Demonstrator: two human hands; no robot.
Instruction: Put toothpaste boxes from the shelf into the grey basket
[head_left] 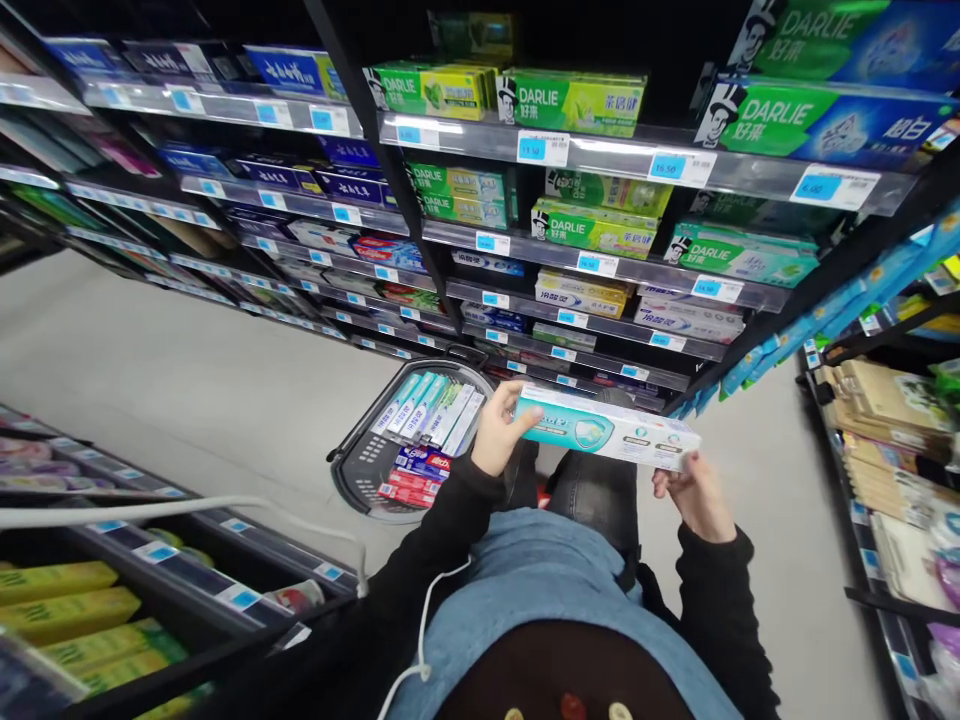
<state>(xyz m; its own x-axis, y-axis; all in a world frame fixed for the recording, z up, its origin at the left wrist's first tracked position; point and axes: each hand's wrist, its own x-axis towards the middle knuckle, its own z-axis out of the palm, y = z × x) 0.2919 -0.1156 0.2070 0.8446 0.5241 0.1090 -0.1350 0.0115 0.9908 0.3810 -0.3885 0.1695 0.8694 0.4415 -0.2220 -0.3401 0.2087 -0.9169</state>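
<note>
A white and teal toothpaste box [611, 430] is held level in front of my body, between both hands. My left hand [504, 428] closes around its teal end, thumb on the front face. At the white end, my right hand [699, 497] grips the corner between thumb and fingers. Below and to the left, a dark grey shopping basket [352, 445] stands on the floor. Inside it lie several white, teal and green toothpaste boxes [431, 408], with red and blue boxes [412, 475] nearer to me.
A black shelf unit [637, 150] with rows of green and yellow toothpaste boxes [574, 100] rises ahead. Another shelf with yellow boxes [67, 605] is at lower left. Packaged goods [892, 400] fill a rack on the right. A white cable [225, 505] crosses at left.
</note>
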